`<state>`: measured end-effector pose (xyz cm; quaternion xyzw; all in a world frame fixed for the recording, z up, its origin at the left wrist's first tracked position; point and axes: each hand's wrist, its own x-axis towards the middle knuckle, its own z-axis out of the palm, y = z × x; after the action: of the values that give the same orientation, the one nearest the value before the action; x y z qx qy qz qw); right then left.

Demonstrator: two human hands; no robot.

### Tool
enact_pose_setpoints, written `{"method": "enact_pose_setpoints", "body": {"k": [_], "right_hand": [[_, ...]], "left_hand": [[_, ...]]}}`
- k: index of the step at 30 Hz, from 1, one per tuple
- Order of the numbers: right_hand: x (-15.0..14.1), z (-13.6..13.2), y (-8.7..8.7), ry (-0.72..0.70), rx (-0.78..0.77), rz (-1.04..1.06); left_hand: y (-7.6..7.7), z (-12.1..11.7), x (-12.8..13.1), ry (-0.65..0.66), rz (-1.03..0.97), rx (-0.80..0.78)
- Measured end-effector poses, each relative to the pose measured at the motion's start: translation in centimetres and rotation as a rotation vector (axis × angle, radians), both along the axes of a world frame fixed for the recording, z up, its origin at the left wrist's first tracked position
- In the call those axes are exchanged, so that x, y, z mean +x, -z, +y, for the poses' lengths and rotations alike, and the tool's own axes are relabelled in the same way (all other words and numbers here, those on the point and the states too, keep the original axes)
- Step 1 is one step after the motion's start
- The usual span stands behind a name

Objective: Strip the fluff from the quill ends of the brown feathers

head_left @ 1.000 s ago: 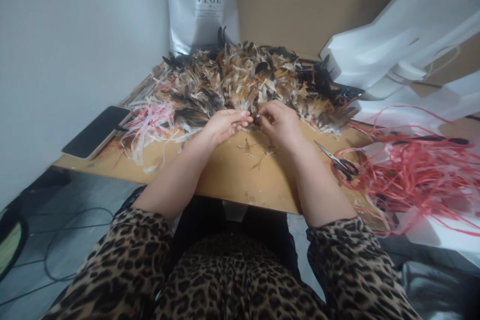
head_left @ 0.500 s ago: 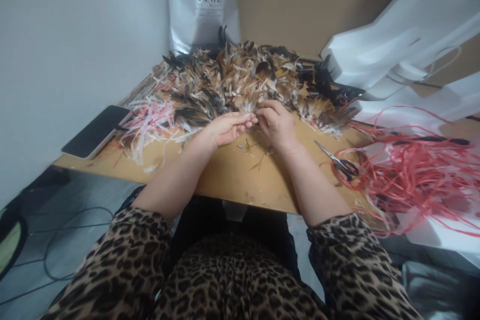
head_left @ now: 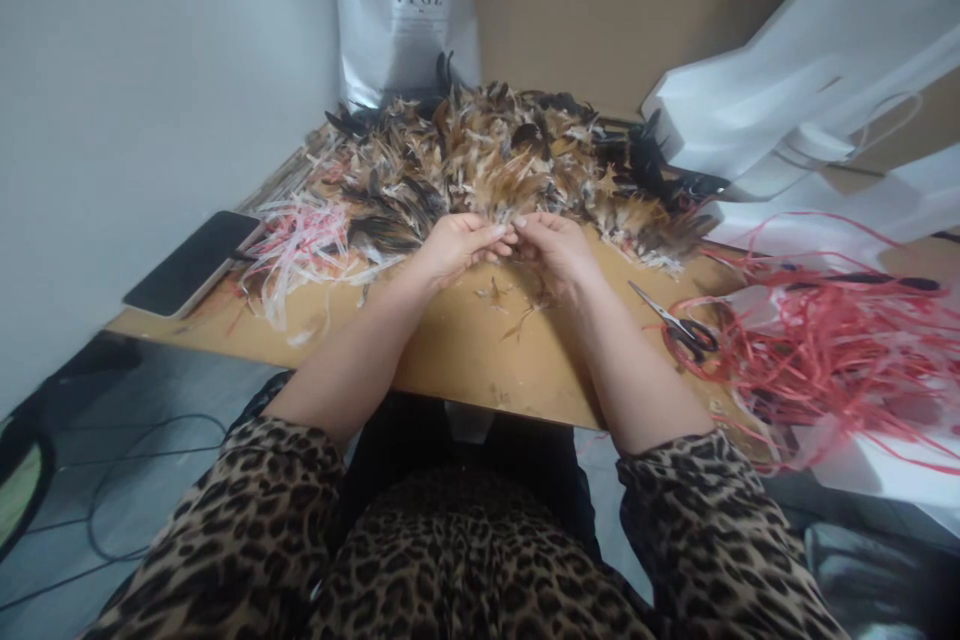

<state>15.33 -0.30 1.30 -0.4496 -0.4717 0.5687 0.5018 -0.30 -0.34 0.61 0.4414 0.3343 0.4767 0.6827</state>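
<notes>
A small fan of brown feathers rises from between my fingertips, its base pinched at the near side of the heap. My left hand is closed with thumb and fingers together on that base. Close against it, almost touching, my right hand pinches the same base from the other side. Behind both hands spreads a big heap of brown, black and white feathers. A few loose feather bits lie on the tabletop just below my fingers.
A phone and pink-white strips lie to the left. Scissors rest at right beside a tangle of red ribbon. A silver bag stands at the back, and white foam pieces are at the right.
My right hand has turned and flattened, its fingers now lower and level with the left. The brown feathers between my hands stand up and fan out more.
</notes>
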Motion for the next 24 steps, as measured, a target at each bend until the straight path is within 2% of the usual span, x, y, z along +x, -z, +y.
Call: {"method": "enact_pose_setpoints", "body": {"k": [5,11,21,24], "right_hand": [[-0.4,-0.1,0.1,0.058,0.034,0.087],[-1.1,-0.5,0.3,0.109,0.195,0.008],[-0.8,-0.4,0.4,0.129,0.352,-0.242],[-0.5,-0.2,0.4,0.132,0.355,-0.298]], "left_hand": [[0.2,0.4,-0.1,-0.004,-0.084,-0.12],[0.2,0.5,0.0,0.06,-0.154,-0.221],[0.3,0.5,0.0,0.097,-0.118,-0.23],[0.5,0.5,0.1,0.078,-0.069,-0.197]]}}
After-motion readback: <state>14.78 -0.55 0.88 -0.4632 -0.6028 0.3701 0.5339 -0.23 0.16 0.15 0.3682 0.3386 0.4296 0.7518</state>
